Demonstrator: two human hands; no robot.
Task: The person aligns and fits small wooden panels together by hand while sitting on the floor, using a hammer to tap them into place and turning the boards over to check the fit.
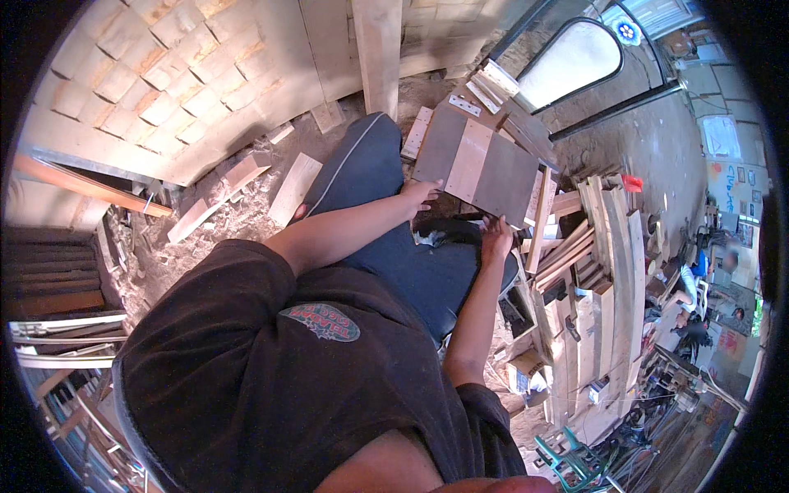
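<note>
Panel of wood [475, 160], flat and rectangular, sits just past the fingertips of a seated person in a black T-shirt [246, 353] and dark trousers [386, 255]. Its two ends are dark grey-brown; a pale band [467, 171] crosses the middle. The left hand [420, 195] meets the near edge by the left corner, fingers loosely stretched; I cannot tell whether it grips. The right hand [496, 237] has its fingers curled onto the same edge near the right corner, seemingly pinching it.

How far along: the piece looks largely put together, since the band runs the full width between the dark ends. Whether the band is fastened, or is simply a bare part of one board, I cannot tell. Nor can I tell what is left to do; neither hand shows a tool.

The panel's broad face is turned up. Its long axis runs crosswise from the left hand's side to the right hand's, slanting so the left end lies farther from the body. The band runs across that axis. What bears the panel is mostly hidden.

Just right of the right hand lie loose sticks [567, 255], then a stack of long planks [609, 287]. Left of the left hand, beyond the knee, pale wood offcuts [296, 187] lie on a littered floor. Farther past the hands stand a wooden post [378, 62] and, ahead to the right, a black frame with a white rounded panel [574, 66].
</note>
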